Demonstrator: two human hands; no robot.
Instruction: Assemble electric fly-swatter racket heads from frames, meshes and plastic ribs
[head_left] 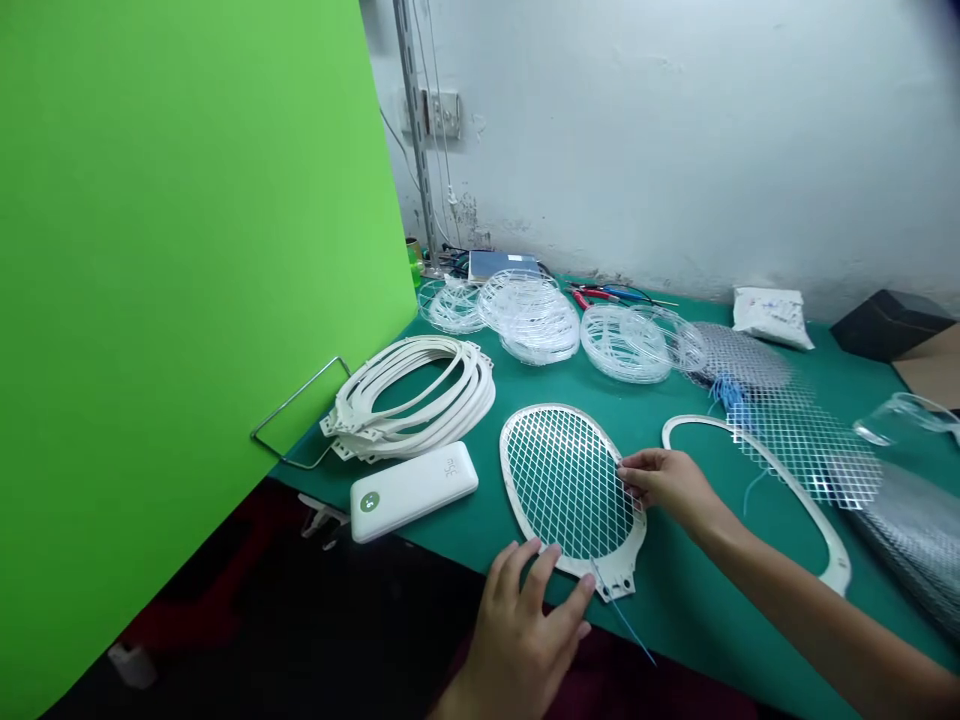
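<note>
A white oval swatter head [511, 475] with a diamond-pattern metal mesh [570, 480] lies on the green table before me. The thumb and fingers of my right hand [664, 485] are pinched at its right edge; the exact contact is partly hidden. My left hand [525, 635] is at the lower rim, fingers spread and some fingertips at the edge. From the tab at the bottom of the head a thin blue wire [630, 628] trails toward me. To the right, a second white oval frame [780, 462] lies partly under a loose sheet of mesh [817, 440].
Stacked white frames [420, 400] and a white power bank [414, 490] are at left, beside a green panel [187, 250]. Clear plastic rings [536, 315], red-handled pliers [581, 297] and a white packet [771, 315] line the back. More mesh sheets [915, 530] are piled at right.
</note>
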